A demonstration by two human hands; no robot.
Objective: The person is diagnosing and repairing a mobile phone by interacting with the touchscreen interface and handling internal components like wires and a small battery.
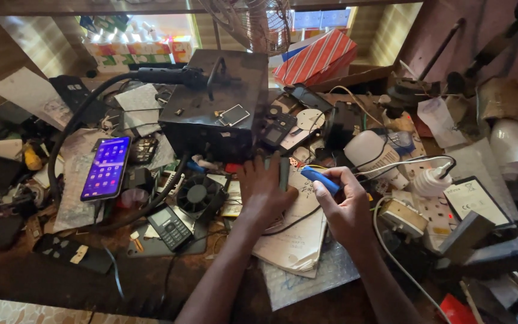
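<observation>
My left hand (pixel 263 189) rests on a stack of papers (pixel 295 234) and holds a small dark green flat piece (pixel 283 172) upright between thumb and fingers. Just to the right, my right hand (pixel 346 207) grips a blue-handled tool (pixel 320 179) whose tip points toward that piece. A thin dark wire (pixel 292 224) runs across the papers under both hands. Both forearms come in from the bottom edge.
A black metal box (pixel 211 108) with a hose stands behind the hands. A lit smartphone (pixel 106 168) lies at left, a keypad phone (pixel 170 227) and a small fan (pixel 198 193) nearer. A white power strip (pixel 436 210) with plugs is at right. Clutter covers the bench.
</observation>
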